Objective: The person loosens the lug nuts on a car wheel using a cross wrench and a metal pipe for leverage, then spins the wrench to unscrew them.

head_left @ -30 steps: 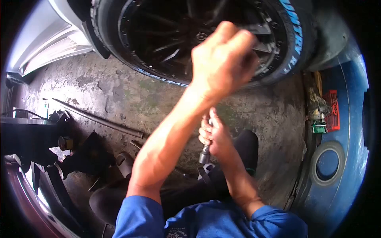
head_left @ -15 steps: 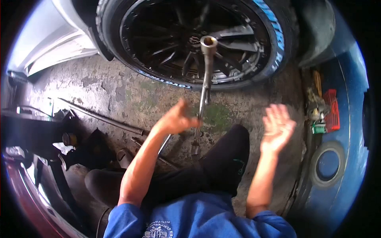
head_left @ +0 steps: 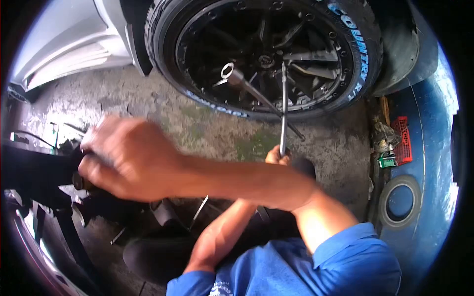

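A metal cross-shaped lug wrench point(head_left: 285, 106) stands at the lower part of a black spoked wheel point(head_left: 266, 60), one arm reaching the spokes near the hub. Another arm has its open socket raised at the left. My left hand point(head_left: 278, 155) is closed round the wrench's near end, its forearm passing under my right arm. Stretched across to the left, my right hand point(head_left: 126, 158) is blurred, with curled fingers over the dark metal equipment point(head_left: 34, 165). Whatever it holds is hidden.
The tyre point(head_left: 363, 47) bears blue lettering. A silver body panel point(head_left: 69, 34) is at the upper left. On the right are a red plastic basket point(head_left: 402, 140), a green box point(head_left: 387, 160) and a grey ring point(head_left: 384, 202) on a blue surface. Thin tools lie on the floor.
My right hand has swung from the right side across to the far left and closed. My left hand has moved right and taken hold of the wrench, which has turned.
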A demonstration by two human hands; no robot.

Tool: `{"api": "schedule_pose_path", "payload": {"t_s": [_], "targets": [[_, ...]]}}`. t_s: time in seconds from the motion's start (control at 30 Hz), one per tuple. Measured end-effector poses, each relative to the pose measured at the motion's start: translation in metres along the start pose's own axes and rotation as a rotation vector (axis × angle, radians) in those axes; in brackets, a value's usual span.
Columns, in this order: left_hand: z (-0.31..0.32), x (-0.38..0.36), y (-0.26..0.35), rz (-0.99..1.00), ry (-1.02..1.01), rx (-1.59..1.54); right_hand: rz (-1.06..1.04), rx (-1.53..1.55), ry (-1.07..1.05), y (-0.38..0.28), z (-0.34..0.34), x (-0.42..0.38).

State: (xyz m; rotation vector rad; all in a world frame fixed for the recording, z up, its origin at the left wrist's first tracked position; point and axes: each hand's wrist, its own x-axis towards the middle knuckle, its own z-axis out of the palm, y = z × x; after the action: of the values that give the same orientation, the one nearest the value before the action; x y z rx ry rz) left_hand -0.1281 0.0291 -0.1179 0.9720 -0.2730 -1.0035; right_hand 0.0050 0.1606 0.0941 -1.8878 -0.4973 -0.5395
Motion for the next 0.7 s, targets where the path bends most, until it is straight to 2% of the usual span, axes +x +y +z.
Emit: {"api": "schedule_pose_path", "payload": {"t_s": [0.03, 0.07, 0.1, 0.17, 0.2, 0.27, 0.3, 0.33, 0.37, 0.43, 0.5, 0.57, 0.6, 0.7], "targets": [[-0.004, -0.003, -0.003, 0.025, -0.053, -0.117, -0.015, -0.075, 0.047, 0.001, -0.033, -0.008], [-0.012, 0.006, -0.015, 0.034, -0.020, 0.126, -0.083, -0.120, 0.210, 0.009, -0.063, -0.019], [-0.011, -0.001, -0.002, 0.037, -0.032, 0.133, -0.116, -0.286, 0.270, 0.010, -0.098, -0.037], [-0.003, -0.019, 0.037, -0.077, -0.107, 0.252, 0.165, -0.463, 0.434, 0.029, -0.151, -0.087], [0.002, -0.015, 0.039, -0.155, -0.006, 0.094, 0.315, -0.592, 0.539, 0.053, -0.173, -0.115], [0.004, -0.021, 0.050, -0.208, 0.001, 0.033, 0.575, -0.917, 0.596, 0.142, -0.203, -0.184], [0.004, -0.023, 0.051, -0.214, 0.016, 0.011, 0.844, -0.520, 0.567, 0.185, -0.209, -0.211], [0.006, -0.030, 0.056, -0.210, 0.030, 0.045, 0.966, -0.071, 0.508, 0.166, -0.201, -0.196], [0.007, -0.036, 0.060, -0.207, 0.038, 0.045, 0.919, 0.076, 0.561, 0.163, -0.190, -0.197], [0.011, -0.060, 0.060, -0.292, 0.055, 0.104, 0.934, 0.016, 0.598, 0.150, -0.176, -0.212], [0.014, -0.078, 0.050, -0.284, 0.063, 0.097, 0.971, 0.112, 0.636, 0.134, -0.165, -0.216], [0.001, -0.084, 0.045, -0.280, 0.090, 0.124, 0.961, 0.254, 0.640, 0.150, -0.152, -0.230], [-0.006, -0.085, 0.050, -0.343, 0.096, 0.122, 1.012, 0.254, 0.617, 0.153, -0.148, -0.229], [-0.017, -0.075, 0.047, -0.298, 0.121, 0.188, 1.013, 0.193, 0.653, 0.170, -0.139, -0.224]]}}
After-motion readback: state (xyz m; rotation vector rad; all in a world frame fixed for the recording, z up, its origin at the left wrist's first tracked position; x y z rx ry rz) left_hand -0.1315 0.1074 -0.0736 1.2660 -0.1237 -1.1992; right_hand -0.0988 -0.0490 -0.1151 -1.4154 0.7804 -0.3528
